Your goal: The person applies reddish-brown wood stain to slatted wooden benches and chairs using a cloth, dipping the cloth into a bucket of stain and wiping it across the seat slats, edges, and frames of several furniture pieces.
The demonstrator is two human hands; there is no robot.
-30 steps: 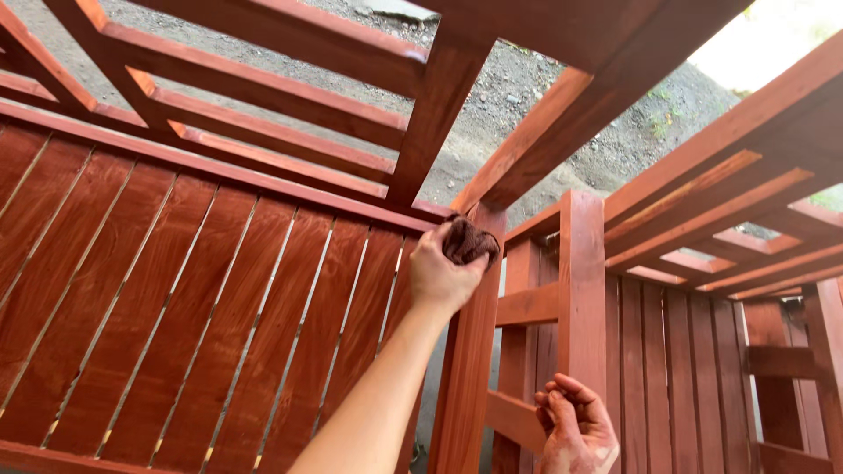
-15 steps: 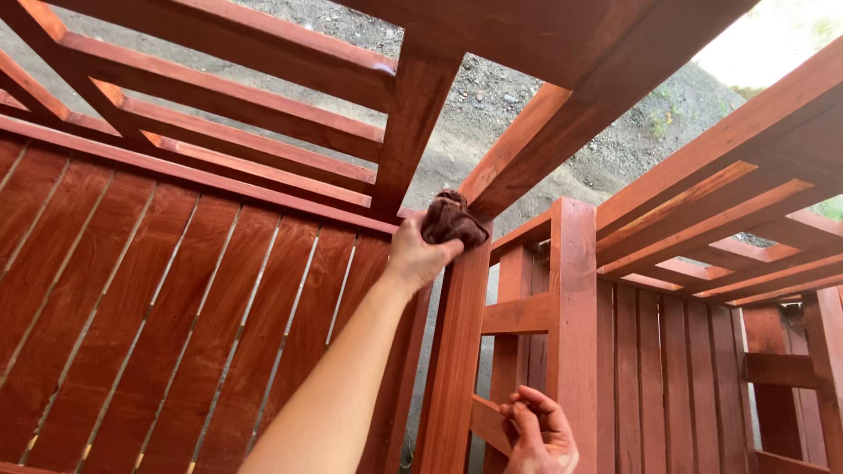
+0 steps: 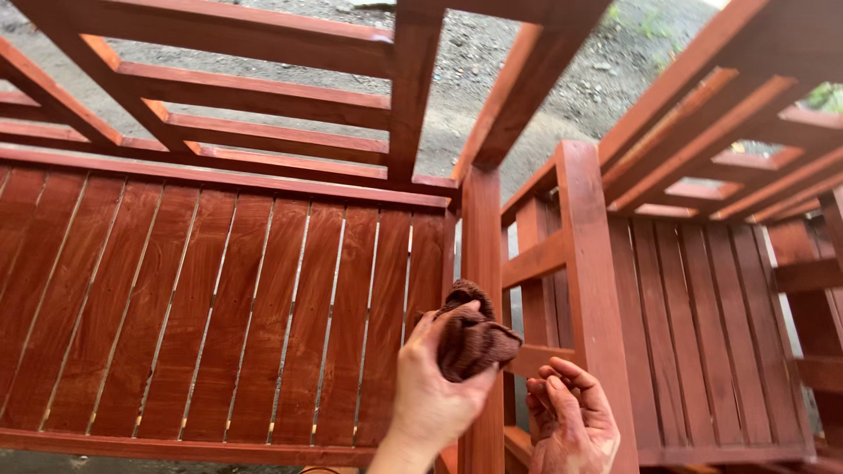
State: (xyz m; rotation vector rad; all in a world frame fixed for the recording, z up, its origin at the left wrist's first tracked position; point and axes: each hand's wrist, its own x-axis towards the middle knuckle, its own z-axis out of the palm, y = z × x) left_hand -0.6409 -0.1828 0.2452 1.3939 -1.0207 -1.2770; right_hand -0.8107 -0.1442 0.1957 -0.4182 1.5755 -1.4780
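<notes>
My left hand (image 3: 428,399) grips a crumpled brown rag (image 3: 472,338), held against the reddish-brown wooden post (image 3: 481,228) at about mid-height. My right hand (image 3: 571,421), smeared with reddish stain, hovers just right of the rag with its fingers loosely curled and nothing in it. It sits in front of a second, thicker post (image 3: 587,263). Both posts belong to a stained wooden frame.
A slatted wooden panel (image 3: 219,316) fills the left side, with open lattice beams (image 3: 263,96) above it. More slatted panels (image 3: 702,333) and beams stand to the right. Gravelly ground (image 3: 492,79) shows through the gaps overhead.
My left hand has brought the rag down from the top of the post to mid-height. My right hand has stayed low beside the thicker post.
</notes>
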